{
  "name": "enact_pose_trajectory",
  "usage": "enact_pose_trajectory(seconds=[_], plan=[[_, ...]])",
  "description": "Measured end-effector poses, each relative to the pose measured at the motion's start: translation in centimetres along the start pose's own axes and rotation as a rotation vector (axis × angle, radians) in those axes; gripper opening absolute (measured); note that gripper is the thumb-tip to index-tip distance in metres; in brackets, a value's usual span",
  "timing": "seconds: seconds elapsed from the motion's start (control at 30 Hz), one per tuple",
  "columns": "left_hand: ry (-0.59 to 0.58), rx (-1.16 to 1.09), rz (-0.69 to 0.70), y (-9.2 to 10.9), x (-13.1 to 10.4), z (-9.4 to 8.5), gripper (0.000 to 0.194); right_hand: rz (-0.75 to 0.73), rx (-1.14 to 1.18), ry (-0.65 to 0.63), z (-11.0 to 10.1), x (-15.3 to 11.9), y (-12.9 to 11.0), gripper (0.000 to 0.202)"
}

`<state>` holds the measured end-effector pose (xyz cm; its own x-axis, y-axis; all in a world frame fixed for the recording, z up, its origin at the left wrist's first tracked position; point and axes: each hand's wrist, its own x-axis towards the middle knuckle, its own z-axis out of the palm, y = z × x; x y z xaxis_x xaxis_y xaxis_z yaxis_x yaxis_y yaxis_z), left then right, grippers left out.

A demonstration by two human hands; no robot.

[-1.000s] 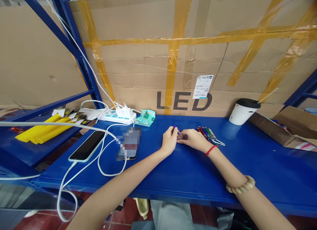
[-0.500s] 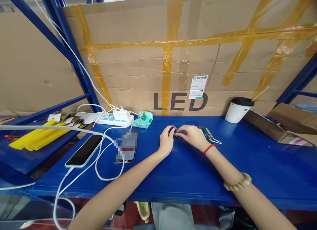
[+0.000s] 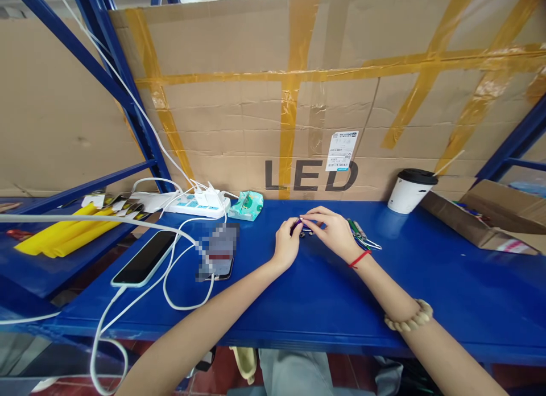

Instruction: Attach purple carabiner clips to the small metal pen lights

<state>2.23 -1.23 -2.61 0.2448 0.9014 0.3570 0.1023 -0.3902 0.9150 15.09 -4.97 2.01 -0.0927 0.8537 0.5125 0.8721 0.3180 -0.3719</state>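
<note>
My left hand [image 3: 286,242] is closed around a small purple object [image 3: 296,225], mostly hidden by the fingers; its kind cannot be made out. At its upper end, the thumb and fingertips of my right hand [image 3: 330,231] pinch together on it. Small shiny metal pieces [image 3: 306,233] lie on the blue table [image 3: 315,293] just under my fingers. Beside the right wrist is a bunch of slim green and silver items [image 3: 362,235], partly covered by that hand.
Two phones, one black-screened [image 3: 145,260] and one blurred [image 3: 222,251], lie at left among white cables. Behind them are a power strip [image 3: 187,207] and a green packet [image 3: 246,206]. A lidded paper cup [image 3: 409,192] and an open cardboard box [image 3: 478,225] stand at right.
My right hand has lifted slightly, its fingers now reaching the top of the purple object. More of the metal pieces below shows. My left hand has barely moved.
</note>
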Motion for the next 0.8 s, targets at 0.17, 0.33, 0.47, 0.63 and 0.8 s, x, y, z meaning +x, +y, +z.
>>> enact_pose_trajectory(seconds=[0.17, 0.33, 0.47, 0.63, 0.8], plan=[[-0.003, 0.007, -0.013, 0.10, -0.10, 0.03, 0.015, -0.016, -0.004, -0.021, -0.16, -0.04, -0.03, 0.024], [-0.001, 0.036, 0.011, 0.14, -0.17, -0.04, 0.016, 0.008, 0.014, -0.005, -0.19, -0.05, 0.10, 0.025], [0.009, 0.071, 0.011, -0.03, -0.18, -0.01, 0.015, 0.002, 0.050, -0.058, -0.08, -0.05, 0.29, 0.026], [0.027, 0.058, -0.004, -0.27, -0.07, 0.09, 0.014, 0.104, -0.065, -0.039, -0.47, 0.01, -0.19, 0.024], [0.033, 0.010, -0.068, -0.25, 0.09, 0.04, 0.015, 0.177, -0.214, -0.072, -0.93, 0.18, -0.14, 0.017]])
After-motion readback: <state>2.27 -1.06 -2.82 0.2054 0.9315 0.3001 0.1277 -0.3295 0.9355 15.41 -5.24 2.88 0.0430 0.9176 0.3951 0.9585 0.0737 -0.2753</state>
